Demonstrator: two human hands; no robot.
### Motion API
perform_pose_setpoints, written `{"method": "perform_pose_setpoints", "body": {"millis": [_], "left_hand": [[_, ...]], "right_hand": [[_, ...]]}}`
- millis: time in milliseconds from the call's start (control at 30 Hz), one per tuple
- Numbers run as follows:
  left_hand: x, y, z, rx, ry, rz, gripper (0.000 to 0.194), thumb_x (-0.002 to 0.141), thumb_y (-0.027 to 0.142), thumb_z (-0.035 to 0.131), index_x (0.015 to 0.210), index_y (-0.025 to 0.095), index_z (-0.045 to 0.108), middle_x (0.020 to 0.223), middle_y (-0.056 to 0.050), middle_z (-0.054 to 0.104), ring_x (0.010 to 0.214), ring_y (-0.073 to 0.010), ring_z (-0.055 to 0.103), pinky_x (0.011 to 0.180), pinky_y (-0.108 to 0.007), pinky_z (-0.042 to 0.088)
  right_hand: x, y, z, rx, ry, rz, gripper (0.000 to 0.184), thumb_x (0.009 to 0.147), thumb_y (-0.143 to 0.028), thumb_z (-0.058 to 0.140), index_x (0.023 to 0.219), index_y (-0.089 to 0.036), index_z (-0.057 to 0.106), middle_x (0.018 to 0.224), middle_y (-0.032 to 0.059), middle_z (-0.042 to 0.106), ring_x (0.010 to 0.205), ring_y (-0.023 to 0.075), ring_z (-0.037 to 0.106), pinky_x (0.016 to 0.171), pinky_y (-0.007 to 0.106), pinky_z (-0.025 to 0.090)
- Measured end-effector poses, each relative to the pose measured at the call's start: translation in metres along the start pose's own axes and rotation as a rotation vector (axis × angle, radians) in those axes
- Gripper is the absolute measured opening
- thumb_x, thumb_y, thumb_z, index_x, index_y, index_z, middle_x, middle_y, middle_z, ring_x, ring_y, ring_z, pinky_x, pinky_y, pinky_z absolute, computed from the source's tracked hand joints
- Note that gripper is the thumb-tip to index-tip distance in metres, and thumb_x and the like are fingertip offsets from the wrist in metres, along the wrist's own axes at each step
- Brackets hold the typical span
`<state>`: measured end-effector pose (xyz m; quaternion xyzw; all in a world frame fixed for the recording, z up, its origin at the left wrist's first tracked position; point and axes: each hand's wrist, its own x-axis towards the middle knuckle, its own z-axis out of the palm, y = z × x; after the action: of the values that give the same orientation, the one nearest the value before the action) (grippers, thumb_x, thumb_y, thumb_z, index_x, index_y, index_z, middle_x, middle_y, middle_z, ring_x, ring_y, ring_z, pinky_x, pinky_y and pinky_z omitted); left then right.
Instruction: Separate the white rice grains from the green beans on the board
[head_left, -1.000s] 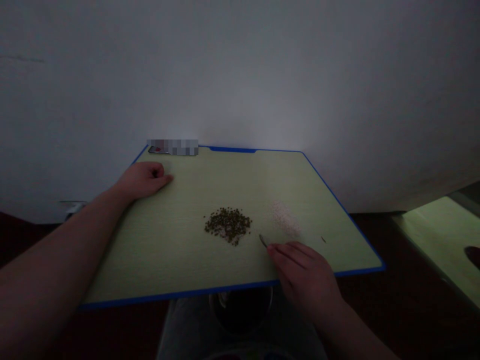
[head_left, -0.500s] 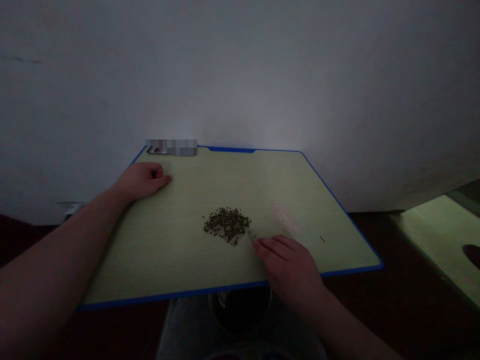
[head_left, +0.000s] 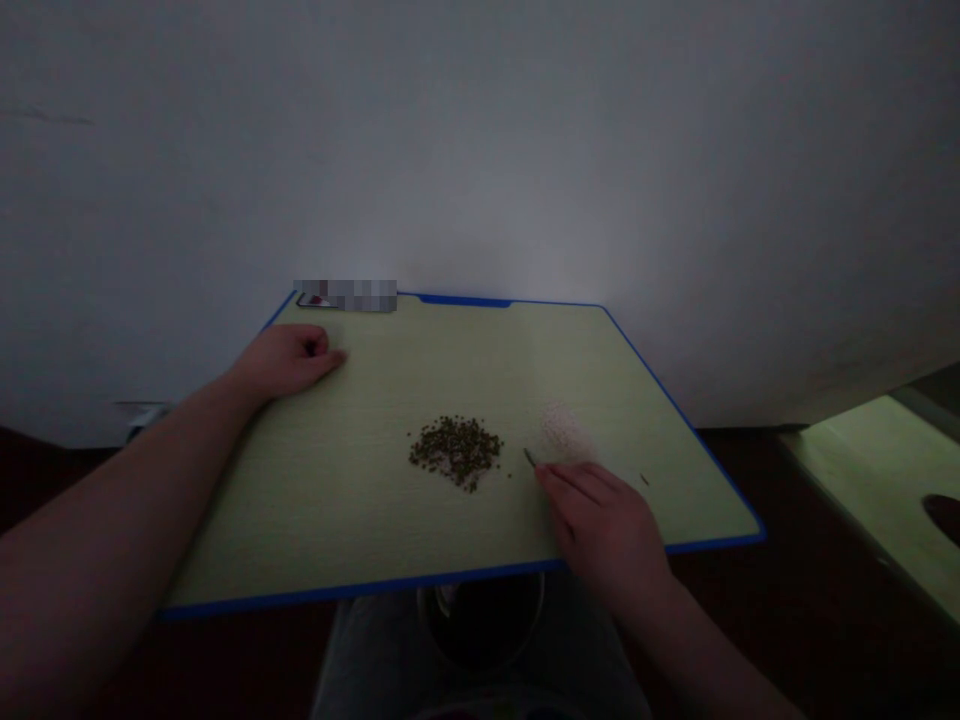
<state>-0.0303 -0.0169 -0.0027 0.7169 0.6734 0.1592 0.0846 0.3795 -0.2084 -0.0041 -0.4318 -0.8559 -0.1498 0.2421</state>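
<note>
My left hand (head_left: 289, 358) rests on the left side of the pale board (head_left: 450, 360), fingers curled into a loose fist with nothing visible in it. My right hand (head_left: 604, 515), over the near right part of the board, pinches a thin, dark, pointed tool (head_left: 529, 458); its exact kind is unclear in the dim light. Left of the tool lies a heap of small brown-green grains (head_left: 457, 448). A single loose grain (head_left: 510, 476) sits between the heap and my right hand. Just beyond my right fingers is a patch of fine pinkish-white grains (head_left: 566, 430).
A phone-like flat object (head_left: 345, 297), partly blurred out, lies at the far left corner. A small brown sliver (head_left: 645, 479) is on the right. Below the near edge stands a dark round container (head_left: 480, 625) between the person's legs. A wall (head_left: 480, 150) rises behind the board.
My right hand has moved right with the tool, away from the heap's edge toward the pale patch. One grain now shows apart from the heap. My left hand has stayed still.
</note>
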Motion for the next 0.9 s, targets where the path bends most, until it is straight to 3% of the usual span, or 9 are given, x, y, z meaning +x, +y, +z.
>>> {"method": "perform_pose_setpoints", "body": {"millis": [233, 567, 733, 900], "left_hand": [[-0.001, 0.004, -0.003, 0.049, -0.008, -0.008, 0.038, 0.076, 0.059, 0.053, 0.062, 0.024, 0.046, 0.055, 0.001, 0.052, 0.061, -0.0163, 0.047, 0.06, -0.031, 0.034], [-0.001, 0.003, -0.002, 0.012, -0.011, -0.039, 0.038, 0.077, 0.058, 0.056, 0.061, 0.026, 0.045, 0.056, 0.001, 0.05, 0.061, -0.0173, 0.047, 0.062, -0.033, 0.034], [-0.002, 0.003, -0.003, 0.013, -0.029, -0.028, 0.038, 0.077, 0.06, 0.053, 0.063, 0.025, 0.045, 0.057, 0.001, 0.049, 0.062, -0.0166, 0.046, 0.063, -0.033, 0.034], [-0.003, 0.004, -0.003, -0.006, -0.023, -0.033, 0.037, 0.075, 0.059, 0.055, 0.062, 0.026, 0.045, 0.057, 0.0, 0.05, 0.062, -0.0171, 0.046, 0.062, -0.034, 0.034]], "right_hand": [[0.006, -0.02, 0.011, -0.008, -0.069, -0.061, 0.037, 0.084, 0.002, 0.059, 0.113, -0.011, 0.077, 0.102, 0.012, 0.083, 0.084, 0.0228, 0.074, 0.075, 0.034, 0.062], [0.018, 0.017, 0.021, -0.095, -0.041, 0.113, 0.034, 0.088, -0.003, 0.057, 0.107, -0.017, 0.081, 0.1, 0.0101, 0.083, 0.085, 0.0232, 0.075, 0.081, 0.036, 0.062], [0.025, 0.033, 0.006, 0.058, 0.036, 0.296, 0.026, 0.091, -0.014, 0.057, 0.1, -0.017, 0.081, 0.09, 0.0102, 0.082, 0.077, 0.0234, 0.076, 0.074, 0.035, 0.061], [0.034, 0.06, -0.013, 0.386, 0.061, 0.672, 0.02, 0.081, -0.032, 0.068, 0.091, -0.019, 0.081, 0.072, 0.0048, 0.078, 0.058, 0.0198, 0.069, 0.059, 0.032, 0.056]]}}
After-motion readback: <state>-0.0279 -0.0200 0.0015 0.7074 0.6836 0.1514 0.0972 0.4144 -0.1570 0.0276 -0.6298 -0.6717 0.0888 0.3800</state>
